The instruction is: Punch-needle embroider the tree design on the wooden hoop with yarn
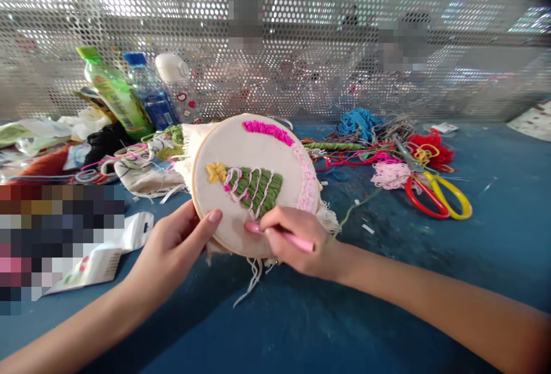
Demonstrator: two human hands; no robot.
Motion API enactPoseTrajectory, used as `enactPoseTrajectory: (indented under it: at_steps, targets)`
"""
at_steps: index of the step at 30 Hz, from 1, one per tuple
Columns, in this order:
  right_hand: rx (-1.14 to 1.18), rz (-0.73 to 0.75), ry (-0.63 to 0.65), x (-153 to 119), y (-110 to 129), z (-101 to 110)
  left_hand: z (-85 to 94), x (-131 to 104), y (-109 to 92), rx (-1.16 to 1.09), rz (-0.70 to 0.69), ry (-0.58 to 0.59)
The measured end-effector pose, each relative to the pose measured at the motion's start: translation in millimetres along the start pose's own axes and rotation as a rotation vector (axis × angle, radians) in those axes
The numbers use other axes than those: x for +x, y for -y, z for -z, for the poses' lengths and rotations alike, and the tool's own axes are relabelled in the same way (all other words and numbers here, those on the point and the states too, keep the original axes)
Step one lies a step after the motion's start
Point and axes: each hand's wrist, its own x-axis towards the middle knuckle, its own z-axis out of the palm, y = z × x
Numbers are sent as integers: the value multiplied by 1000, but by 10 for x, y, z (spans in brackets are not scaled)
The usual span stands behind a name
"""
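My left hand (183,239) grips the left edge of a round embroidery hoop (193,190), thumb on the front of the cloth. White fabric (224,144) is stretched in it, with a green yarn tree (253,187), a yellow star (216,172) and an arc of magenta and pale pink stitches (305,173) along the rim. In my right hand (297,242) is a pink pen-like tool (297,241), its front end at the cloth just below the tree. Whether the tip pierces the fabric I cannot tell. Loose white yarn ends (253,282) dangle under the hoop.
Red-and-yellow-handled scissors (450,196) lie at right beside pink yarn (391,174), red yarn (445,153) and blue yarn (359,123). Bottles (114,93) stand at back left before a perforated metal panel (301,35). A white packet (92,268) rests at left on the blue table (387,316).
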Motion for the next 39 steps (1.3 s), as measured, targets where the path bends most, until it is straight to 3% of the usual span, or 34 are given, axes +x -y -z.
enactPoseTrajectory:
  at_steps: [3,6,9,12,20,25,27,29,34,39]
  targets:
    - [99,-75,-20,43,25,-44,-8,19,19,13,-12,14]
    - [363,-207,-181,88,-48,16,8,66,96,8,9,22]
    - [475,-207,-343,85,-129,95,21,109,176,1,24,30]
    - [554,-205,-410,56,-155,121,19,127,195,-3,37,35]
    - [398,-152,-303,21,-107,92,5,41,95,3,11,32]
    - [79,-46,-60,51,40,5,3,-37,106,98,-37,30]
    - [55,-54,17,78,60,-18,-6,-41,108,112,-39,32]
    - [191,-129,-24,100,28,-4,-17,-32,110,119,-17,36]
    - [526,-216,-309,98,-118,115,-28,-11,134,128,35,70]
    - [603,-211,-356,77,-133,140,-33,-7,131,104,42,79]
